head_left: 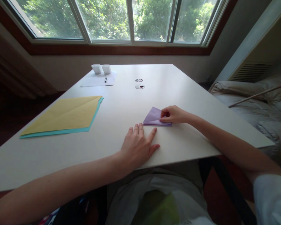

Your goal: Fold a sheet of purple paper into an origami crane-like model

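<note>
A small folded piece of purple paper (152, 116) lies on the white table in front of me, its lower edge roughly parallel to the table's front. My right hand (172, 114) has its fingers curled, with thumb and forefinger pinching the right part of that paper. Flat on the tabletop, my left hand (140, 143) has its fingers spread. Its fingertips come close to the paper's lower left corner; whether they touch it I cannot tell. Nothing is held in the left hand.
Yellow paper (70, 114) lies over a turquoise sheet (58, 133) on the left. Farther back, a white sheet (89, 82) carries a pen (105, 79) and two small white containers (101, 69). Round fittings (140, 87) are set in the white table (178, 84).
</note>
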Tool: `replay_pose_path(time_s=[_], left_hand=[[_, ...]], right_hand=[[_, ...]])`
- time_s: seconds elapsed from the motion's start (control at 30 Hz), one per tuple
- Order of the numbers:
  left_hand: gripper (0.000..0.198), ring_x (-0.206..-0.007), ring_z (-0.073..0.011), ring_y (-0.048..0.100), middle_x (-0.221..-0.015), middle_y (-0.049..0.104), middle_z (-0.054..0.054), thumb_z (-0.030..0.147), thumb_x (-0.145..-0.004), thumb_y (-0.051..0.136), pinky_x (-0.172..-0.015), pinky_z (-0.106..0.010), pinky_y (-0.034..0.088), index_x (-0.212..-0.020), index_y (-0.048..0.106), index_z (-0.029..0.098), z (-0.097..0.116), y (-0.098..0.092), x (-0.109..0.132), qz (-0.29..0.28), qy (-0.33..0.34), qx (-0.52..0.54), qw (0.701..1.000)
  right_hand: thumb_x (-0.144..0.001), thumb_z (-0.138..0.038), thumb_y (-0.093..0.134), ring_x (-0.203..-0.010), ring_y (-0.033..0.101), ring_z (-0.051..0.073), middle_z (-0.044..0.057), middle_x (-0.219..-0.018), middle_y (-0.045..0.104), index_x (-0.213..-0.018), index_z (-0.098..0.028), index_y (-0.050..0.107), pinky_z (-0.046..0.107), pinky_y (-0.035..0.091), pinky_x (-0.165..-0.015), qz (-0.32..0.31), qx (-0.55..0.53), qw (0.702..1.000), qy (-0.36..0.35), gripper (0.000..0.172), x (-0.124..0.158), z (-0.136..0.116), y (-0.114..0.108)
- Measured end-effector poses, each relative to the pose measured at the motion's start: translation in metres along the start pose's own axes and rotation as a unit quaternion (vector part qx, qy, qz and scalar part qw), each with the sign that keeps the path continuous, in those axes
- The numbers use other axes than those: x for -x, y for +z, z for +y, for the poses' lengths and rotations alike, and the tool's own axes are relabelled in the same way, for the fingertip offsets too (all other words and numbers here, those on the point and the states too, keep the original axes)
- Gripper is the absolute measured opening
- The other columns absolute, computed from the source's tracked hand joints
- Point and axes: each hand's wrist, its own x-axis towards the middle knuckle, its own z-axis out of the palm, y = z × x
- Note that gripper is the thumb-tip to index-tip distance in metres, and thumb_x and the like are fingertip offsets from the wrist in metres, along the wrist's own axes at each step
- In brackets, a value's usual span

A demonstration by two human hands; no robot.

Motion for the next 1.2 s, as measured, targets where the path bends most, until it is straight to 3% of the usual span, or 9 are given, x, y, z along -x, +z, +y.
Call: replay_pose_path(time_s=[0.13,0.27,0.43,0.8,1.03,1.2], left_hand=[[0.057,-0.124,-0.0376,0.038,-0.133,0.044,-0.022,0.053,-0.087,0.035,-0.093,-0.05,0.035,-0.132,0.041,0.02,-0.003,0.001,0.0,0.018,0.011,0.003,1.0],[0.06,-0.132,-0.03,0.027,-0.142,0.031,-0.02,0.05,-0.091,0.026,-0.101,-0.043,0.031,-0.135,0.035,0.011,-0.008,0.008,-0.005,0.017,0.073,0.032,0.997],[0.062,-0.131,-0.0287,0.031,-0.141,0.032,-0.021,0.05,-0.091,0.023,-0.103,-0.041,0.03,-0.134,0.035,0.006,-0.01,0.013,-0.01,-0.015,0.089,0.065,0.994],[0.061,-0.13,-0.033,0.03,-0.141,0.032,-0.022,0.049,-0.091,0.025,-0.1,-0.047,0.031,-0.134,0.035,0.007,-0.008,0.012,-0.01,-0.024,0.084,0.064,0.994],[0.061,-0.129,-0.032,0.031,-0.141,0.034,-0.019,0.051,-0.09,0.025,-0.098,-0.045,0.033,-0.133,0.036,0.009,-0.01,0.011,-0.01,-0.015,0.09,0.065,0.994],[0.062,-0.129,-0.0318,0.032,-0.14,0.034,-0.019,0.051,-0.09,0.026,-0.098,-0.045,0.033,-0.134,0.035,0.009,-0.011,0.011,-0.01,-0.013,0.092,0.063,0.994]], right_hand=[[-0.068,-0.037,0.058,-0.056,0.045,0.009,-0.002,-0.06,0.055,-0.07,-0.016,0.063,0.022,0.032,-0.054,-0.003,0.006,1.0,0.002,0.021,0.0,-0.001,0.0],[-0.068,-0.037,0.059,-0.056,0.046,0.009,-0.002,-0.061,0.057,-0.071,-0.016,0.063,0.022,0.032,-0.054,0.003,0.012,1.0,0.001,0.022,0.0,0.0,0.001],[-0.068,-0.038,0.061,-0.059,0.05,0.01,0.0,-0.065,0.06,-0.076,-0.017,0.065,0.021,0.034,-0.055,-0.003,0.005,1.0,0.011,0.023,-0.001,0.001,-0.002],[-0.07,-0.034,0.06,-0.057,0.048,0.009,-0.001,-0.064,0.059,-0.072,-0.017,0.062,0.021,0.035,-0.054,-0.015,0.031,0.999,0.004,0.018,-0.001,0.001,-0.003],[-0.074,-0.028,0.057,-0.067,0.051,0.011,0.004,-0.08,0.057,-0.081,-0.016,0.063,0.021,0.038,-0.061,-0.004,0.061,0.997,-0.042,0.016,0.0,0.0,0.0],[-0.074,-0.047,0.058,-0.067,0.051,0.013,0.004,-0.075,0.057,-0.079,-0.017,0.06,0.023,0.037,-0.06,0.014,0.068,0.996,-0.052,0.031,0.0,-0.002,0.007]])
